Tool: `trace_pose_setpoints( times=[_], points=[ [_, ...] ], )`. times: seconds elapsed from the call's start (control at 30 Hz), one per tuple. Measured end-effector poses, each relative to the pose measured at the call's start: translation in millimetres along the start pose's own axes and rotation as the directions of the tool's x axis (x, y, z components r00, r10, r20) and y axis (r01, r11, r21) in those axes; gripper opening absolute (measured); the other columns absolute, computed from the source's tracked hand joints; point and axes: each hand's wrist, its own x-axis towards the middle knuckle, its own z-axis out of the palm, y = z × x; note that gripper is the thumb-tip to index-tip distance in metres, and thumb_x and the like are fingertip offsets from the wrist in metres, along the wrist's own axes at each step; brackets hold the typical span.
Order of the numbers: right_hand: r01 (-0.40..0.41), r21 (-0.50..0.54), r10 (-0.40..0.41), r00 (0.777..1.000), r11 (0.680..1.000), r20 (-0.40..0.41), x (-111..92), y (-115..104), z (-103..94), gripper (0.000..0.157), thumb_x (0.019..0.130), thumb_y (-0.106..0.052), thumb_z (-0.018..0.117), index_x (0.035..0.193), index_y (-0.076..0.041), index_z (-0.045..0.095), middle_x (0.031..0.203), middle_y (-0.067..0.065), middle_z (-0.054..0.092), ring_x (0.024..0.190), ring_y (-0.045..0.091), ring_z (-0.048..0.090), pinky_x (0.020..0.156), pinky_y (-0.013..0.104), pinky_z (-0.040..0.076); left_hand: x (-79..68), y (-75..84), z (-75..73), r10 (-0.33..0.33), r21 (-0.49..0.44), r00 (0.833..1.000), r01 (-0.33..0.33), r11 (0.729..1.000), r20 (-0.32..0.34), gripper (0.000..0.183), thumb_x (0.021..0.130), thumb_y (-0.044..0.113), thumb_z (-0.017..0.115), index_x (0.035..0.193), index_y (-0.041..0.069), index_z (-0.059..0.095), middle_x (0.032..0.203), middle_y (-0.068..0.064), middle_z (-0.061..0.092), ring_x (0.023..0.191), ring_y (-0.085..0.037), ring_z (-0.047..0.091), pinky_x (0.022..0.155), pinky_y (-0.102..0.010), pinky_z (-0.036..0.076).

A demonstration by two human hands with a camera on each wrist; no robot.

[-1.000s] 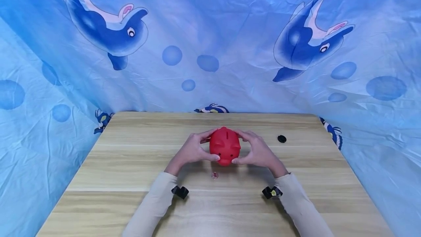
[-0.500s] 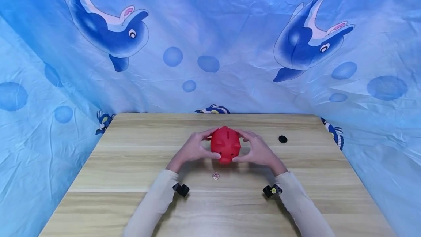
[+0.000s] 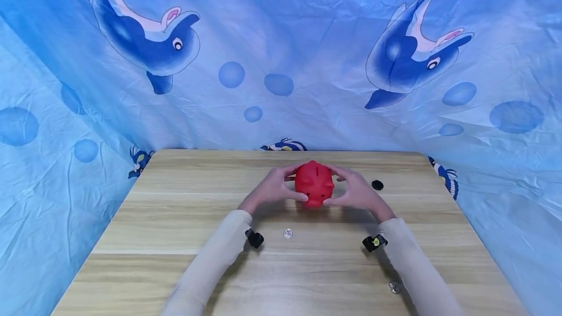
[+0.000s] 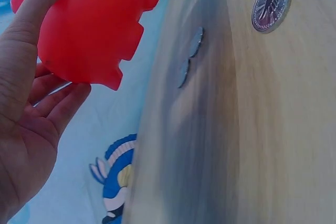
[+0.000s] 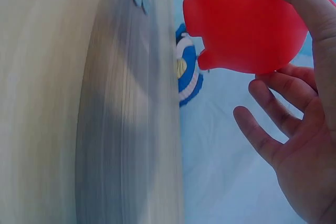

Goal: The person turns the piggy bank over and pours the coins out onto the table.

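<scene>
A red piggy bank (image 3: 313,183), slot on top and snout toward me, is held up off the wooden table between both hands. My left hand (image 3: 275,187) grips its left side, thumb beside the snout and fingers round the back. On the opposite side my right hand (image 3: 356,190) holds it the same way. The feet of the piggy bank (image 4: 105,24) hang clear of the tabletop in the left wrist view. Under it lie two coins (image 4: 196,42), hidden in the head view. Another silver coin (image 3: 288,233) lies nearer to me.
A black round cap (image 3: 377,185) lies right of my right hand. One more coin (image 3: 394,287) is beside the right sleeve. The wooden table (image 3: 184,228) ends at a blue curtain (image 3: 316,106) printed with dolphins. Small black cameras (image 3: 254,239) sit on both wrists.
Both hands have moved the piggy bank to the right and farther up in the head view. A coin beside the right sleeve now shows where the sleeve was before.
</scene>
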Motion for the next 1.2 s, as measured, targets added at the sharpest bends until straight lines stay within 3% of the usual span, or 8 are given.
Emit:
trace_pose_setpoints(
  times=[0.27,0.43,0.67,0.9,1.2],
  points=[
    [0.001,0.041,-0.002,1.000,0.999,0.024,-2,16,-9.8,0.099,0.073,-0.046,0.091,0.155,-0.019,0.044,0.147,0.006,0.055,0.124,0.031,0.058,0.094,0.052,0.057,18.5,-8.3,14.4,-0.019,-0.062,1.000,0.020,0.998,0.021,0.091,0.074,0.047,0.091,0.153,0.032,0.048,0.143,0.007,0.059,0.128,-0.020,0.061,0.096,-0.036,0.057],
    [-0.008,0.060,0.006,0.999,0.998,0.033,-4,24,-10.2,0.099,0.072,-0.043,0.092,0.155,-0.017,0.045,0.145,0.007,0.056,0.123,0.029,0.058,0.095,0.052,0.057,24.5,-14.8,22.0,-0.016,-0.102,0.999,0.020,0.995,0.038,0.089,0.075,0.044,0.091,0.152,0.029,0.049,0.143,0.007,0.059,0.128,-0.019,0.061,0.096,-0.037,0.058],
    [-0.041,0.063,0.038,0.998,0.997,0.050,-6,33,-6.2,0.099,0.071,-0.047,0.092,0.154,-0.019,0.046,0.146,0.005,0.055,0.122,0.029,0.059,0.094,0.050,0.058,26.0,-21.9,28.2,-0.017,-0.090,0.999,0.021,0.996,0.050,0.087,0.076,0.042,0.091,0.152,0.029,0.050,0.142,0.010,0.060,0.128,-0.016,0.060,0.095,-0.036,0.058],
    [-0.072,0.070,0.068,0.996,0.995,0.054,-9,38,-3.4,0.101,0.072,-0.046,0.091,0.155,-0.013,0.044,0.148,0.010,0.054,0.120,0.035,0.061,0.093,0.051,0.058,26.4,-25.5,32.3,-0.029,-0.101,0.998,0.035,0.994,0.061,0.087,0.077,0.039,0.091,0.152,0.027,0.049,0.145,0.008,0.057,0.129,-0.018,0.060,0.096,-0.037,0.057],
    [-0.074,0.096,0.069,0.996,0.993,0.061,-8,41,-4.6,0.100,0.072,-0.044,0.092,0.154,-0.015,0.044,0.145,0.009,0.056,0.121,0.032,0.058,0.095,0.052,0.057,27.6,-27.6,34.1,-0.038,-0.128,0.997,0.046,0.991,0.063,0.087,0.077,0.038,0.091,0.153,0.024,0.049,0.145,0.006,0.058,0.127,-0.016,0.061,0.096,-0.034,0.057]
  ],
)
